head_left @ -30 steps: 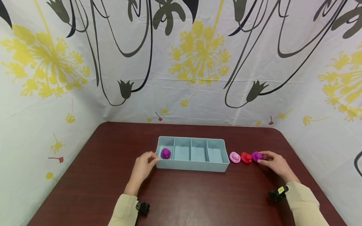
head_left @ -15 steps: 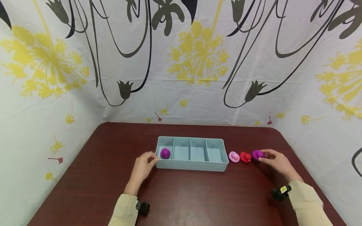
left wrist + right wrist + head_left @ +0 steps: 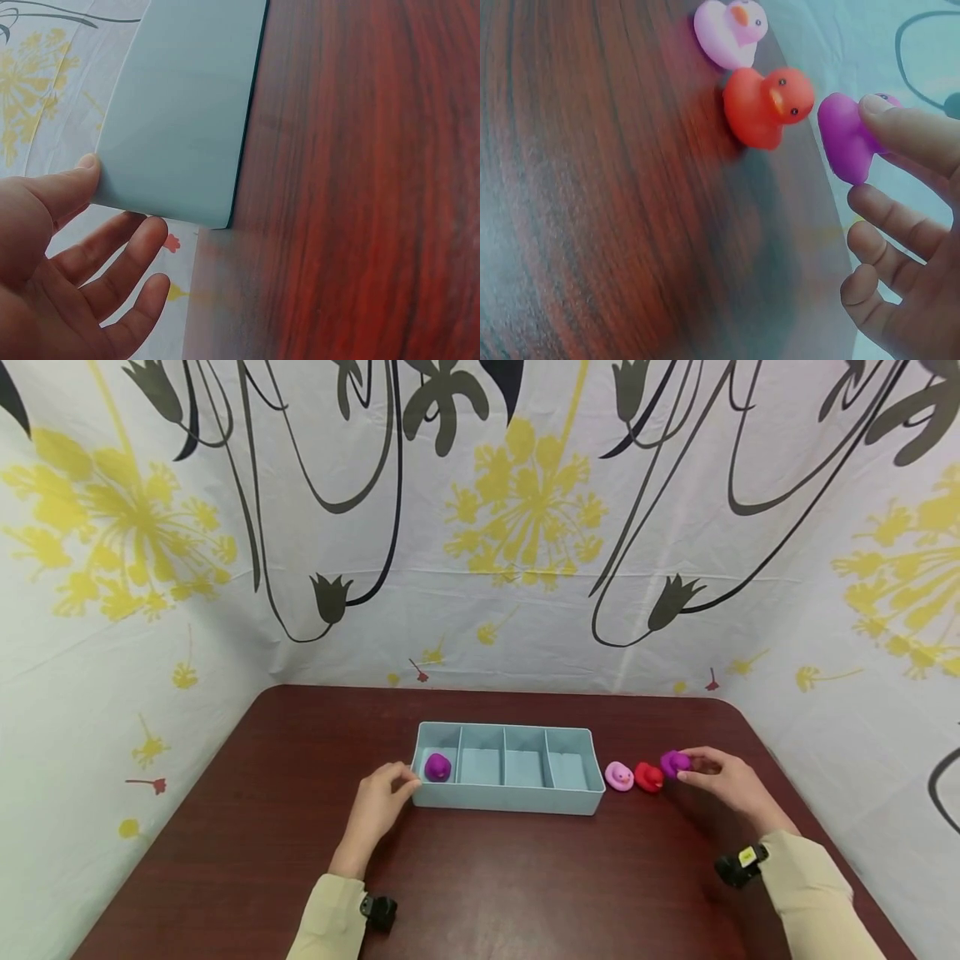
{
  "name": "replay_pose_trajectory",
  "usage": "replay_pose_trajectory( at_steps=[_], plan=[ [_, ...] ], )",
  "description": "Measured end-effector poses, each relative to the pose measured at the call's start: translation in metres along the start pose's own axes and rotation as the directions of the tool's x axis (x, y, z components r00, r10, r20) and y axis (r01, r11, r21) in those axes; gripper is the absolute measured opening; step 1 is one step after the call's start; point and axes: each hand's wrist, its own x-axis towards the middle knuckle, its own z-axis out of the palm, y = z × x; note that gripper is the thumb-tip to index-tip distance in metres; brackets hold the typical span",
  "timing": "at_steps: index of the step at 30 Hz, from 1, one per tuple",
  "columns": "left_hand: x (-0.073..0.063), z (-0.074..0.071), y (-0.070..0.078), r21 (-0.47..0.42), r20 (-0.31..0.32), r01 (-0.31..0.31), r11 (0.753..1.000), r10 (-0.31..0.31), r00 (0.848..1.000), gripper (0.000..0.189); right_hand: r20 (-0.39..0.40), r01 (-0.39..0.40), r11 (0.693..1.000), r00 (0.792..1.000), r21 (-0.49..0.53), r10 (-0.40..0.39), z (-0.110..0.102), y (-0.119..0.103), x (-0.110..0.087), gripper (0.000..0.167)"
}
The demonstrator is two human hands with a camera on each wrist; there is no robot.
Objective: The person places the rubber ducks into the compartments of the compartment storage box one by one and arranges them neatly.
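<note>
My right hand (image 3: 738,787) pinches a purple rubber duck (image 3: 843,140) between thumb and fingers, raised off the table. Just left of it in the head view, a red rubber duck (image 3: 648,777) and a pink rubber duck (image 3: 618,777) stand side by side on the table. At centre sits a pale blue divided tray (image 3: 510,799). Another purple rubber duck (image 3: 437,767) lies in its leftmost compartment. The left hand (image 3: 378,806) holds the tray's near left corner; in the left wrist view the thumb is on the rim, and the other fingers are partly behind the end wall.
The dark red-brown wooden table (image 3: 480,877) extends around the tray. A white cloth (image 3: 420,543) with yellow and grey plant patterns hangs behind and along both sides. The pink duck stands close to the tray's right end.
The purple duck in my right hand has come up off the table and shifted slightly left, above the red duck's level. My left hand and the tray have stayed put.
</note>
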Motion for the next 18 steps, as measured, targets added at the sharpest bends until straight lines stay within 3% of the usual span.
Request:
replay_pose_trajectory(
  at_steps=[18],
  plan=[
    [0.000,0.001,-0.002,-0.020,0.004,0.016,1.000,-0.016,1.000,0.011,0.019,0.040,0.999,0.999,0.007,-0.040,0.003,-0.022,0.008,0.051]
  ],
)
